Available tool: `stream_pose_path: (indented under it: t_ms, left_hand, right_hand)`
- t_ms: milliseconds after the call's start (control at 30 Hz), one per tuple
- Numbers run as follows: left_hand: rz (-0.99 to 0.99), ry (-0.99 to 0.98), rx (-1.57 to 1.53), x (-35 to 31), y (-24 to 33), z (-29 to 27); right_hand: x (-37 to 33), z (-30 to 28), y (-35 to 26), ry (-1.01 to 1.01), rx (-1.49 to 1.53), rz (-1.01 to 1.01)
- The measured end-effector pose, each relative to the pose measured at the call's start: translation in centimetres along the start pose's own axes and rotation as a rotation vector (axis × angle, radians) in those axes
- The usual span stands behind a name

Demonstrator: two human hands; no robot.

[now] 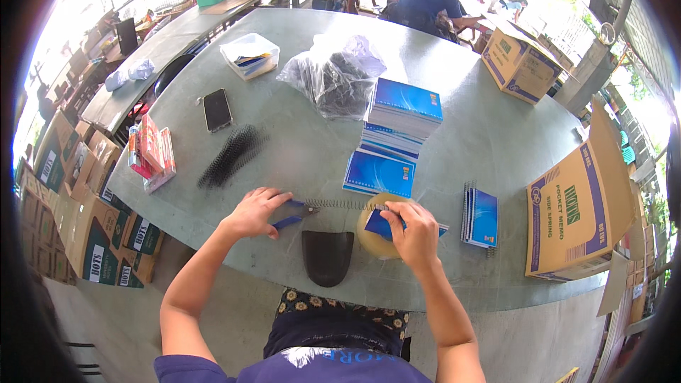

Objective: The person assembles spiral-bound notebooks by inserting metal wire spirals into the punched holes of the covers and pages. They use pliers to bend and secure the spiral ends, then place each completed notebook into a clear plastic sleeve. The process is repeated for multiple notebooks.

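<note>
At the frame's center, the left hand (254, 214) grips blue-handled pliers (289, 222) beside one end of a wire coil (344, 205); the right hand (413, 232) pinches a pad (377, 225) at the other. Likely light and springy, the coil should be held near its ends.

The desk (468, 152) looks smooth, shining toward its far edge, near which a crinkled clear plastic bag (333, 74) gleams. Toward the near edge are metal-headed pliers (289, 222) with smooth blue handles, a wiry coil (337, 204), a glossy-covered paper notebook (383, 224) and a matt dark block (328, 259). The right edge carries a dull cardboard carton (567, 216).
</note>
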State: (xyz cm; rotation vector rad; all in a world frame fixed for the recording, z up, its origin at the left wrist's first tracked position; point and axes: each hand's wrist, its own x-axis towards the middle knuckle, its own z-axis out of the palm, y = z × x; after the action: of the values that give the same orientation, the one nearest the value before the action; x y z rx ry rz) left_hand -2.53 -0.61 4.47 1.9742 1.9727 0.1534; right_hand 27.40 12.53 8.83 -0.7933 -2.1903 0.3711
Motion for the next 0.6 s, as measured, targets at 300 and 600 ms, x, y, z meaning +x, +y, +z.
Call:
stream_pose_path:
  t_ms: [300, 600]
  left_hand:
    - [-0.167, 0.006, 0.084, -0.5, 1.2, 0.6]
    - [-0.257, 0.357, -0.001, -3.3, 5.8, 0.7]
  right_hand:
    - [-0.6, 0.6, 0.2, 0.075, 0.072, -0.034]
    - [-1.2, -5.2, 3.1, -0.175, 0.102, 0.305]
